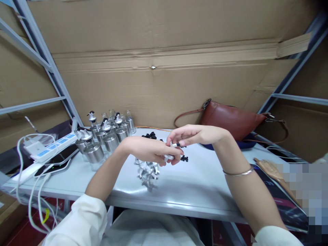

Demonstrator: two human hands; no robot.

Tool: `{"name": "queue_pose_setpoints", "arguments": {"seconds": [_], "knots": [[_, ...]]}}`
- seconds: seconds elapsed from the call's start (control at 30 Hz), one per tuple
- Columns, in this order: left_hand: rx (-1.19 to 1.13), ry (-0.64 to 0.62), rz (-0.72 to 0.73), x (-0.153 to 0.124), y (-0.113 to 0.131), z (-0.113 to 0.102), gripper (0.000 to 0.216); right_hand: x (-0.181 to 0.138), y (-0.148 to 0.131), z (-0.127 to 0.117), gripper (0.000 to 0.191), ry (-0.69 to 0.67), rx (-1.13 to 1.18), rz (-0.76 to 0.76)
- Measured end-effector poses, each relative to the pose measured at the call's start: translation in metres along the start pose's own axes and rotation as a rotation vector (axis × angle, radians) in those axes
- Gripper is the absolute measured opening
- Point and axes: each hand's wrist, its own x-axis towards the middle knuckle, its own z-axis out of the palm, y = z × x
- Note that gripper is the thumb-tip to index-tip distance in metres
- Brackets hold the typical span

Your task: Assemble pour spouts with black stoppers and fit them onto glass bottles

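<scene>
My left hand (151, 150) reaches in over the middle of the table, its fingers closed around a small silver-grey part (169, 158). My right hand (198, 135) meets it from the right, its fingers pinched at a small white piece with a black end (175, 145). Whether these are one joined piece is unclear. Below my left hand lies a pile of silver and clear parts (148, 176). Small black parts (151, 135) lie behind the hands, with several more black parts (184, 158) just right of my left fingertips.
Several glass bottles with silver sleeves (110, 140) stand at the left, some topped with silver-and-black heads. A power strip (55, 147) with white cables lies farther left. A brown leather bag (230, 119) sits back right; a dark screen-like panel (279, 198) lies near right.
</scene>
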Motion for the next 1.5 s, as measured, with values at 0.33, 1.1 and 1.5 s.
{"name": "queue_pose_setpoints", "arguments": {"seconds": [0.33,1.1,1.5], "knots": [[-0.017,0.023,0.016,-0.001,-0.003,0.001,0.019,0.000,-0.001,0.003,0.027,0.000,0.014,-0.018],[-0.107,0.617,0.083,-0.012,-0.022,-0.010,0.020,-0.010,-0.006,0.002,0.019,0.456,-0.138,-0.082],[-0.093,0.711,-0.047,0.003,-0.037,-0.010,0.031,-0.006,-0.017,0.014,0.023,0.667,-0.591,0.034]]}}
